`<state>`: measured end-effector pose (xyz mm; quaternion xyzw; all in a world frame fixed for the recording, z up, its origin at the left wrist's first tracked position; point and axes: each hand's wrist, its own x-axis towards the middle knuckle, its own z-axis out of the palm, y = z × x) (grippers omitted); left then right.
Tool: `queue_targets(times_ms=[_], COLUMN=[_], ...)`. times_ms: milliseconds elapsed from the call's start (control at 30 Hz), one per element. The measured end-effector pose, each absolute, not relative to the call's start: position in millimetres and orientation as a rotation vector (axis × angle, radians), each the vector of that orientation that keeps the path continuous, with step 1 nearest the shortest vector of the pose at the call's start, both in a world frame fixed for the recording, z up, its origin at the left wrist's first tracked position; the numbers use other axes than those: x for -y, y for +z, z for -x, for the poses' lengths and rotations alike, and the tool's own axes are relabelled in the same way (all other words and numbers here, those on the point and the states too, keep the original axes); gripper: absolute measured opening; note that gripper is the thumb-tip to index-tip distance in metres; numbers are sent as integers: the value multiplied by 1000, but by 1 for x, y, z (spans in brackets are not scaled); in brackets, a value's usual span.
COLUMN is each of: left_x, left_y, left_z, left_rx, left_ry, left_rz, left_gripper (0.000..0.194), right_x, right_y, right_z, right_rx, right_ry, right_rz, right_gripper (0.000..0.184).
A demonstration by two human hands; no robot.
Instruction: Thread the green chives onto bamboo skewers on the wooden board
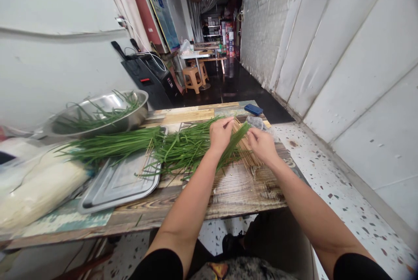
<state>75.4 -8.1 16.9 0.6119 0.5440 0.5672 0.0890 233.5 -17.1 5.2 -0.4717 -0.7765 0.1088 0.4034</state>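
Note:
Long green garlic chives (186, 143) lie in a loose heap across the wooden table. My right hand (263, 144) is closed, thumb against fingers, on the end of a small bunch of chives (237, 140). To its left my left hand (222, 133) is raised over the heap with its fingers pinched together; what they hold, if anything, is too small to make out. Thin bamboo skewers (246, 151) lie spread on the table beneath and between my hands. More chives (124, 143) rest in a row across a metal tray (120, 184), with a few skewers (146, 158) beside them.
At the back left stands a large steel bowl (140, 112) holding more chives. A plastic bag of pale contents (42, 184) sits at the left. Near the table's far right corner are a blue box (253, 109) and a grey cloth-like item (256, 122). Stools (192, 79) stand farther back.

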Motion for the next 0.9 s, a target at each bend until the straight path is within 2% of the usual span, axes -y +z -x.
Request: queue_targets(times_ms=[200, 367, 500, 600, 700, 800, 833, 900], left_x=[21, 40, 69, 92, 109, 113, 110, 98], left_y=[26, 49, 69, 67, 54, 48, 49, 52], left_z=[-69, -55, -38, -19, 2, 18, 21, 21], left_rx=[-1319, -1138, -1147, -1377, -1697, -1888, -1916, -1970], left_ry=[1283, 1080, 780, 459, 84, -71, -57, 95], left_rz=[-2244, -2017, -1986, -2049, -2174, -2196, -2206, -2261], left_gripper=[27, 61, 35, 31, 27, 39, 40, 33], right_x=[20, 31, 32, 31, 39, 52, 55, 58], right_y=[8, 28, 34, 20, 1, -6, -6, -6], right_z=[-235, -232, -230, -227, -219, -210, -207, -203], right_rx=[1890, 1772, 1690, 1974, 2343, 2432, 2407, 2332], right_ry=[320, 536, 770, 914, 609, 290, 274, 440], right_rz=[1193, 874, 894, 1113, 1286, 1357, 1362, 1335], right_gripper=[25, 28, 29, 27, 27, 25, 26, 26])
